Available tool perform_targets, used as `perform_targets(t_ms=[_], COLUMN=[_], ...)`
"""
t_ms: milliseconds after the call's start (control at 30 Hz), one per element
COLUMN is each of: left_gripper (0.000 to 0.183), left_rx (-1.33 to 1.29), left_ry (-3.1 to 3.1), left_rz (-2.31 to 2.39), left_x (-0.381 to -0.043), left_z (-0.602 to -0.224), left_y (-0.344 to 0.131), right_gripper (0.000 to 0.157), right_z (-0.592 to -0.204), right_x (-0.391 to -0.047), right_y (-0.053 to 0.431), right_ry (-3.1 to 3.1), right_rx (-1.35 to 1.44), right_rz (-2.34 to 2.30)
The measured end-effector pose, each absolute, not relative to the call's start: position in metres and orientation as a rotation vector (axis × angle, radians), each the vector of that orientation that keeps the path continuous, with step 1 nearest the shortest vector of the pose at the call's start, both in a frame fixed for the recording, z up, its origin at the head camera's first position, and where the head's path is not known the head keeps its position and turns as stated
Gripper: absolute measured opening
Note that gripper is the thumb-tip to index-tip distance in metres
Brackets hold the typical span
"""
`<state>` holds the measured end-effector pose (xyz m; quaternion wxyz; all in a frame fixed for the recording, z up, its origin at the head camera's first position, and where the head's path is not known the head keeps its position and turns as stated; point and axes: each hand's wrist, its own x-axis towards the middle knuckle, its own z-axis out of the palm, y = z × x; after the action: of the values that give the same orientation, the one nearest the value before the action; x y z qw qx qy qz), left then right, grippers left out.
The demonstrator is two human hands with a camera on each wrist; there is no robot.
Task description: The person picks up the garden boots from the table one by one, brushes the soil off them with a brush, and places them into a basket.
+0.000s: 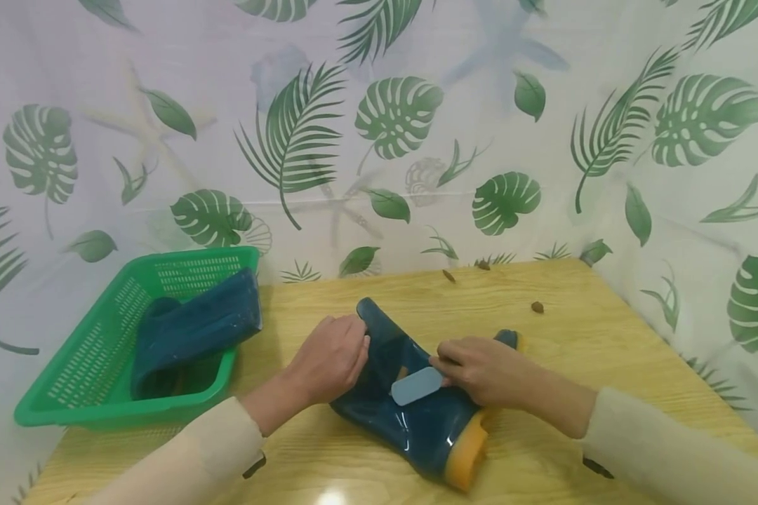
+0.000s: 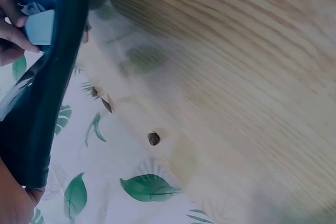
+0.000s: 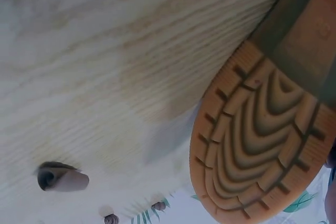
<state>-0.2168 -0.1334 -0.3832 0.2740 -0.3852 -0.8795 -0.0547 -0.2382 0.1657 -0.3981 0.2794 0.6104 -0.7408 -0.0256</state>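
Note:
A dark blue rubber boot (image 1: 379, 414) with an orange sole (image 3: 257, 135) lies on its side on the wooden table. My left hand (image 1: 331, 358) grips the top edge of its shaft, fingers curled over the rim. In my right hand (image 1: 480, 368) a pale blue flat block with rounded ends (image 1: 417, 386) is pinched by one end, against the boot's side. From the left wrist, the block (image 2: 40, 27) shows beside the shaft; its underside is hidden. The sole's ridged tread faces the right wrist camera.
At the left stands a green plastic basket (image 1: 69, 365) with a second dark blue boot (image 1: 196, 326) in it. Several small brown lumps (image 1: 537, 307) lie toward the table's back edge. A leaf-patterned white cloth (image 1: 448, 154) hangs behind the table (image 1: 606, 337).

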Motion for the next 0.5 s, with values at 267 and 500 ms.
perform_targets(t_ms=[267,500], left_gripper=[0.013,0.017], left_rx=[-1.048,-0.839], left_ry=[-2.325,-2.496], left_rz=[-0.052,-0.047], left_x=[-0.214,-0.222], left_z=[-0.378,-0.382], left_y=[-0.127,-0.14], right_gripper=[0.027,0.044], right_z=[-0.398,-0.392], right_x=[-0.232,-0.232], right_y=[0.165,0.174], right_ry=[-2.049,-1.904], right_rx=[1.562,1.403], right_rz=[-0.123,0.112])
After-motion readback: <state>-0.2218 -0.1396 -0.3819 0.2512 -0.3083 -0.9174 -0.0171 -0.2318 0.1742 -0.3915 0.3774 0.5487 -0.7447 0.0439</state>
